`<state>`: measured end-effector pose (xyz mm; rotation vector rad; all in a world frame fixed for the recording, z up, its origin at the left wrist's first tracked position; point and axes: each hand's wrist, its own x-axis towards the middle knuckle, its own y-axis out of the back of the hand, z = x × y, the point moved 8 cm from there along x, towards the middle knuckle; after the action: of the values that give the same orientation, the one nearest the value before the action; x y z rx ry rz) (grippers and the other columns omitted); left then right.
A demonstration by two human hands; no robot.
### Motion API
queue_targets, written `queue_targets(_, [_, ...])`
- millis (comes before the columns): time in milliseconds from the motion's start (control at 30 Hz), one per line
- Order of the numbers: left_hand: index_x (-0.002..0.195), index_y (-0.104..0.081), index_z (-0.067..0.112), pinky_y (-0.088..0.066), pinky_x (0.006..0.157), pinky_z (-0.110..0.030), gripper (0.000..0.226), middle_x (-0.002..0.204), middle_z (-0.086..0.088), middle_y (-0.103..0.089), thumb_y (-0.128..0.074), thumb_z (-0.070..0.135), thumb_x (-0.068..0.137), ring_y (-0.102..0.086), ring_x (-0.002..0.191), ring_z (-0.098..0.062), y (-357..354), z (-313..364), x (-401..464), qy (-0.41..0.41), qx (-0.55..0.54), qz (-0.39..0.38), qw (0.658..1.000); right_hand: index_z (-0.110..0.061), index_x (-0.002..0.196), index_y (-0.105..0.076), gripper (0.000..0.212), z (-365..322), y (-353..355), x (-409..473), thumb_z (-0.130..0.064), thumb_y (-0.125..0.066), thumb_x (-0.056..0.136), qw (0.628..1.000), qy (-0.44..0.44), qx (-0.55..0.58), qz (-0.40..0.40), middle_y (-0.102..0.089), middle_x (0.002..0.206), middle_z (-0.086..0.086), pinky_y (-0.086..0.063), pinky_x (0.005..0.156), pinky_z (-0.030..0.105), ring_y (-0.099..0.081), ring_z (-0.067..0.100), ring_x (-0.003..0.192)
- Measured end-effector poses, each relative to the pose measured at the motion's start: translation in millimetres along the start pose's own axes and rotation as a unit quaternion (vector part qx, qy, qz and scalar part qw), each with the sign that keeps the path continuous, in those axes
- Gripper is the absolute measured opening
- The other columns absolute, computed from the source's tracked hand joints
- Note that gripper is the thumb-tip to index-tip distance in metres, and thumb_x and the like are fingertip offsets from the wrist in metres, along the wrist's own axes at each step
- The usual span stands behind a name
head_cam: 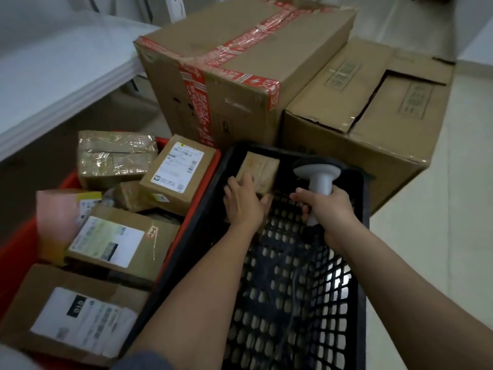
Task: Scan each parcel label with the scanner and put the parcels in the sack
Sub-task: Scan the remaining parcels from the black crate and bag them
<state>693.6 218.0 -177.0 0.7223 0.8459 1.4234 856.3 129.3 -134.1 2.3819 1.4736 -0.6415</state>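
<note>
We've got our left hand (pixel 244 201) gripping a small parcel (pixel 258 170) inside the black crate (pixel 202 217), right hand (pixel 326 209) wrapped around the scanner (pixel 318 180) just beside it. No label showing, so the scan could miss.

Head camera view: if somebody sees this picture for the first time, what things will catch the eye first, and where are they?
In the middle, two hands work inside a black perforated crate: the left hand grips a small brown parcel at its far end, and the right hand holds a white scanner. To the left, a red bin is piled with labelled parcels. Behind stands a large carton with red tape.
</note>
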Motion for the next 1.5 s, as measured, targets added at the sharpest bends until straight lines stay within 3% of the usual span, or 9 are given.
queue_targets(233, [0.117,-0.036,0.018,-0.049,0.082,-0.036,0.066,0.125,-0.005,-0.036,-0.081,0.033,0.072,-0.048,0.115,-0.027,19,-6,-15,0.066,-0.138,0.002,0.988,-0.007,0.116,-0.056,0.027,-5,10,-6,-0.014,-0.067,0.092,0.999,-0.046,0.016,0.012,-0.073,0.092,0.01,-0.045,0.052,0.026,-0.051,0.01,0.054])
queue_targets(400, [0.147,-0.027,0.018,-0.047,0.096,-0.037,0.102,0.14,-0.002,-0.039,-0.083,0.042,0.065,-0.049,0.124,-0.028,47,-10,-53,0.233,-0.397,-0.095,0.882,-0.007,0.111,-0.061,0.03,-21,11,-40,-0.024,-0.071,0.089,0.996,-0.079,0.047,0.0,-0.076,0.089,0.009,-0.046,0.052,0.027,-0.056,0.01,0.052])
queue_targets(500, [0.137,-0.044,0.016,-0.052,0.092,-0.037,0.098,0.132,-0.004,-0.051,-0.085,0.046,0.053,-0.058,0.111,-0.023,83,0,-76,0.205,-0.428,-0.096,0.875,-0.008,0.116,-0.058,0.038,-36,17,-77,-0.029,-0.072,0.087,0.995,-0.058,0.081,-0.002,-0.077,0.088,0.01,-0.045,0.056,0.029,-0.059,0.012,0.059])
queue_targets(733, [0.125,-0.031,0.04,-0.051,0.067,-0.02,0.086,0.135,0.0,-0.034,-0.081,0.001,0.068,-0.051,0.103,-0.012,178,20,-171,0.079,-0.464,-0.033,0.882,-0.014,0.14,-0.045,0.075,-63,42,-176,-0.043,-0.078,0.079,0.992,-0.008,0.123,-0.005,-0.075,0.096,0.009,-0.047,0.063,0.032,-0.065,0.019,0.077])
queue_targets(900, [0.131,-0.029,0.035,-0.041,0.075,-0.003,0.087,0.13,0.007,-0.015,-0.078,-0.003,0.07,-0.039,0.114,-0.012,236,37,-236,-0.113,-0.239,0.11,0.958,-0.013,0.133,-0.051,0.077,-70,35,-219,-0.054,-0.077,0.074,0.997,0.003,0.077,-0.026,-0.074,0.1,0.01,-0.05,0.069,0.035,-0.068,0.023,0.084])
queue_targets(1033, [0.13,-0.024,0.038,-0.055,0.088,-0.031,0.087,0.139,0.0,-0.014,-0.073,-0.004,0.073,-0.037,0.127,-0.022,249,57,-246,-0.224,-0.077,0.189,0.953,-0.008,0.122,-0.057,0.08,-77,17,-232,-0.065,-0.074,0.069,0.999,0.0,0.001,-0.05,-0.069,0.1,0.011,-0.052,0.073,0.035,-0.062,0.02,0.079])
queue_targets(1300, [0.131,-0.026,0.039,-0.056,0.089,-0.035,0.082,0.14,0.001,-0.014,-0.072,0.0,0.075,-0.029,0.134,-0.023,239,67,-227,-0.306,-0.024,0.189,0.933,-0.005,0.112,-0.057,0.056,-85,-10,-213,-0.045,-0.077,0.077,0.996,-0.022,0.025,-0.078,-0.063,0.098,0.009,-0.049,0.057,0.024,-0.059,0.016,0.075])
queue_targets(1433, [0.132,-0.032,0.038,-0.051,0.08,-0.009,0.071,0.136,0.007,-0.023,-0.078,0.029,0.078,-0.04,0.119,-0.005,237,44,-196,-0.115,-0.354,0.057,0.927,-0.005,0.112,-0.061,0.047,-84,-10,-194,-0.033,-0.078,0.078,0.995,-0.029,0.04,-0.086,-0.066,0.102,0.011,-0.049,0.05,0.023,-0.058,0.014,0.071])
queue_targets(1500, [0.131,-0.042,0.032,-0.055,0.088,-0.027,0.067,0.14,0.0,-0.045,-0.073,0.046,0.074,-0.053,0.116,-0.014,221,24,-183,0.041,-0.505,-0.03,0.861,-0.005,0.114,-0.061,0.049,-84,-10,-191,-0.032,-0.079,0.077,0.994,-0.033,0.036,-0.098,-0.066,0.104,0.012,-0.048,0.046,0.023,-0.058,0.013,0.067])
